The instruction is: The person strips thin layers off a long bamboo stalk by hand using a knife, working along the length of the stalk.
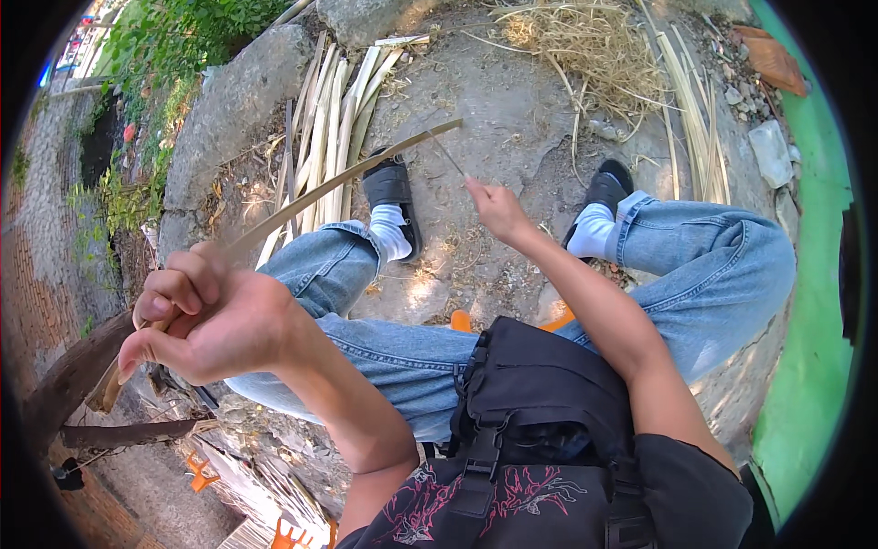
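My left hand (206,320) is raised close to the camera and grips the near end of a long thin bamboo strip (347,178). The strip runs up and to the right, out over my left knee. My right hand (494,209) is stretched forward between my feet and pinches a very thin dark sliver (446,154) that reaches up to the far tip of the strip. I sit with both legs in blue jeans (402,352), white socks and black sandals on bare ground.
A bundle of split bamboo strips (334,128) lies on the ground beyond my left foot. Dry straw (585,41) and more strips (700,128) lie at the upper right. A green wall (819,302) stands to the right, a stone curb and plants to the left. A black bag (540,393) rests on my lap.
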### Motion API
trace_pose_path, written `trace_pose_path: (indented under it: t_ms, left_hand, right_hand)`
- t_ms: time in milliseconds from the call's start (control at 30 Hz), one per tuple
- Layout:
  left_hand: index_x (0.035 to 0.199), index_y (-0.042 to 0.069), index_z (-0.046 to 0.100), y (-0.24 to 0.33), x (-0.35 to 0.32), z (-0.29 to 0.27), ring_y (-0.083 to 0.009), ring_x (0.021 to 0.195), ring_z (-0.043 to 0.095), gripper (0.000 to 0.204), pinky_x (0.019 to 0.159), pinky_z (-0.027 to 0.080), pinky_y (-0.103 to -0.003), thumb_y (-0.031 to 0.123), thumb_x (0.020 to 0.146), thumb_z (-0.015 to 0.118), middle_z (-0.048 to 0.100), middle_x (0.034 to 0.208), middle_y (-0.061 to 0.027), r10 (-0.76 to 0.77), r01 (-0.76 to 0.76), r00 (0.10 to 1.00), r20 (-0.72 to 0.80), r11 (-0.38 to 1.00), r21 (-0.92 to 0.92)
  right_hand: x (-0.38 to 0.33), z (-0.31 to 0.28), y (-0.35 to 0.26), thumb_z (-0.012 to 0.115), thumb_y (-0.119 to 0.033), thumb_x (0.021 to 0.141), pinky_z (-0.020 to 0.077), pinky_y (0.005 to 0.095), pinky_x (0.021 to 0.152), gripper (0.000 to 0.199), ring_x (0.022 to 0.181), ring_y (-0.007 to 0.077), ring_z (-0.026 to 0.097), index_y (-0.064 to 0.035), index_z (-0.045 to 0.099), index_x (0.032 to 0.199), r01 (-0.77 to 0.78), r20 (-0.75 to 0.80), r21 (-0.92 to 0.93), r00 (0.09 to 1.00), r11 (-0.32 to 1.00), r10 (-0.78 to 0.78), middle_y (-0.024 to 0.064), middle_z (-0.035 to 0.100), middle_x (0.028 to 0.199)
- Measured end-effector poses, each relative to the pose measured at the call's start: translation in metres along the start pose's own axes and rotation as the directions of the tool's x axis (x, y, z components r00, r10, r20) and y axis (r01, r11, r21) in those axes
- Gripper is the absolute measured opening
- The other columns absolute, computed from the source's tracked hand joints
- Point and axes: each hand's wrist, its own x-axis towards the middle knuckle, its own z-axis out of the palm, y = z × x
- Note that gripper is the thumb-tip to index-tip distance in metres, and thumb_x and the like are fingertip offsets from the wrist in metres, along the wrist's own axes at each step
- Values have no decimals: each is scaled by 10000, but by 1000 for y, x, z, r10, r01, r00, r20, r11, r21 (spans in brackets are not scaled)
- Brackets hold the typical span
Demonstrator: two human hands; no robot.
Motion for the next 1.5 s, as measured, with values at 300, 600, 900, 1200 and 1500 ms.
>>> trace_pose_path:
  t_ms: [300,600,900,1200,1500]
  left_hand:
    - [1098,-49,513,-12,-1,-4,-163,618,365,758,648,383,-328,634,927,235,323,681,-16,82,-85,994,67,996,40]
    - [770,131,496,-19,5,-4,-159,610,357,447,615,371,-311,547,920,434,353,685,-19,60,-54,996,63,994,-94]
    - [705,135,364,-17,9,-3,-95,506,191,461,467,206,-257,506,975,317,201,577,33,80,-82,997,25,992,95]
    - [670,138,340,-24,16,7,-89,480,162,471,437,161,-246,488,983,313,201,571,27,170,-153,980,-107,976,152]
    - [668,140,296,-28,21,1,-83,480,165,468,432,164,-241,484,985,314,193,583,29,162,-133,974,-159,975,180]
  right_hand:
    - [15,-12,38,407,-544,934,360,318,413,612,398,149,431,-47,498,587,-334,-21,91,941,938,337,38,440,479]
    - [-18,20,-34,390,-545,946,334,265,456,592,475,91,390,-72,452,595,128,113,318,979,939,-172,-12,390,487]
    - [7,-1,-3,404,-515,934,402,387,586,636,554,211,468,37,548,653,-14,87,80,996,997,7,151,524,562]
    - [58,-4,34,417,-556,907,381,416,536,673,506,246,422,36,497,599,59,11,-66,998,996,-58,175,467,509]
    - [95,-4,78,409,-559,915,409,428,588,674,550,235,493,57,521,665,109,46,-119,994,987,-104,203,496,563]
